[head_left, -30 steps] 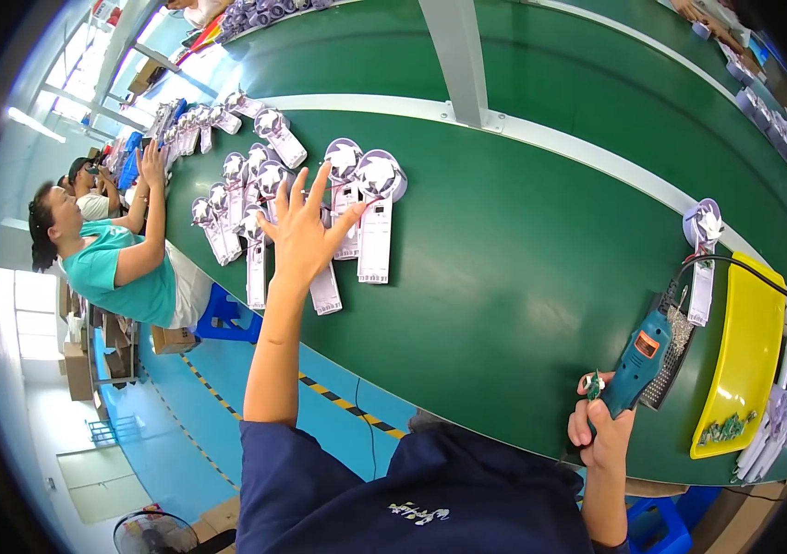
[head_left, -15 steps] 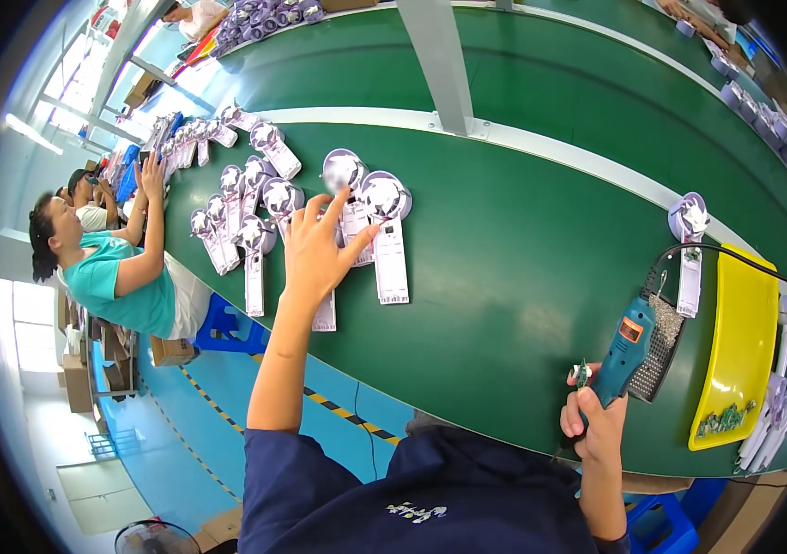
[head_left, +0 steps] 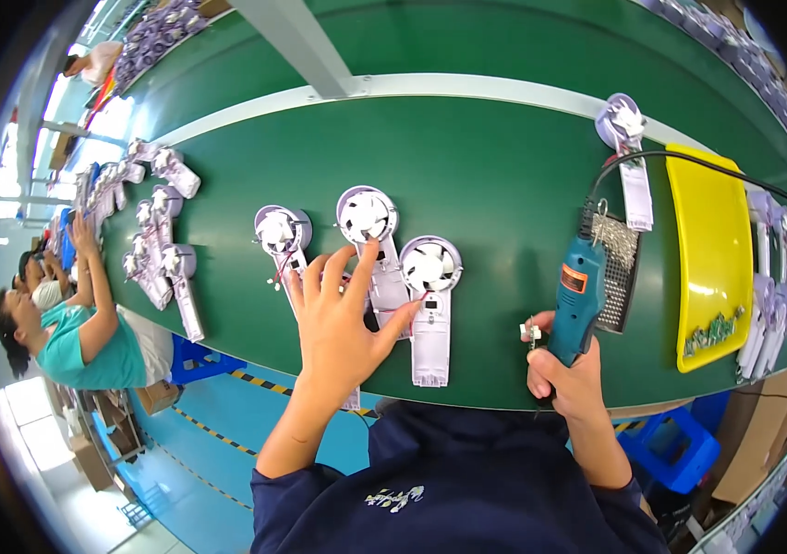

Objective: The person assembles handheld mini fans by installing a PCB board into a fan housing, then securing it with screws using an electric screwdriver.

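**Left hand on the fan units, driver waiting at right**

Left hand [head_left: 343, 319], centre frame, fingers spread open and flat, lies over the handles of the white fan units on the green belt [head_left: 504, 175]. Three units side by side: left fan [head_left: 283, 231], middle fan [head_left: 368, 217], right fan [head_left: 430, 268]. Fingertips touch the middle one; thumb points at the right one's handle.

Right hand [head_left: 564, 369], lower right of centre, fingers closed round the teal screwdriver [head_left: 578, 295], bit end toward the person. A small white part sits just beside the thumb; can't tell what it is.

Judgement: to do this well, pin one unit flat with the palm, keep the loose red wires at the left fan clear of the fingers, and bring the driver in square.

Around: black mesh tray [head_left: 617, 277] just beside the driver, its cord looping to upper right. Yellow tray [head_left: 712, 231] at right, small green parts in its lower end. Another fan [head_left: 623, 125] upper right. More units cluster at left, where a co-worker in a teal shirt [head_left: 89, 346] reaches in. Neighbouring fans crowd the left hand closely.
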The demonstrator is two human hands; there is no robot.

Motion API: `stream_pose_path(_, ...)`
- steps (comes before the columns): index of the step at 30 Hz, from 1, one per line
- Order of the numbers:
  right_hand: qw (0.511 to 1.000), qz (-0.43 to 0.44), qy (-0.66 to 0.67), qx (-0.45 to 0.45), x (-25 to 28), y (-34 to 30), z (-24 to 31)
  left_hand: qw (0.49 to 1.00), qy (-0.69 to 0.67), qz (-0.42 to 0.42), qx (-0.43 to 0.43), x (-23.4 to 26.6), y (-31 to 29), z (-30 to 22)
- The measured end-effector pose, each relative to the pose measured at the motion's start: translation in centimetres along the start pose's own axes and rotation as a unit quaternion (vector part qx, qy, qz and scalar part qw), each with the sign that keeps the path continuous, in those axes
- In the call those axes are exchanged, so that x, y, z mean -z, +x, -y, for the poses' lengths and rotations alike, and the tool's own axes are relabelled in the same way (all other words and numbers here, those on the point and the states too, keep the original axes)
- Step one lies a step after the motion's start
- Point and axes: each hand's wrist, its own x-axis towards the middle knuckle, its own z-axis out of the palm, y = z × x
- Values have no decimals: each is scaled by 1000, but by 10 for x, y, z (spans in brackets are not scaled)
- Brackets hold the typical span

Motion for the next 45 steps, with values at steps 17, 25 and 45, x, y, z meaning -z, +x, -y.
stream_pose_path(17, 996, 46, 72, -11, 14, -6, 5, 990, -31, 73, -120, 6, -8, -52)
stream_pose_path(25, 997, 46, 69, 2, 27, -15, 4, 986, 7, 90, -142, 7, -4, -70)
stream_pose_path(45, 997, -35, -63, 6, 40, -36, 17, 966, -129, 107, -198, -25, -14, -112)
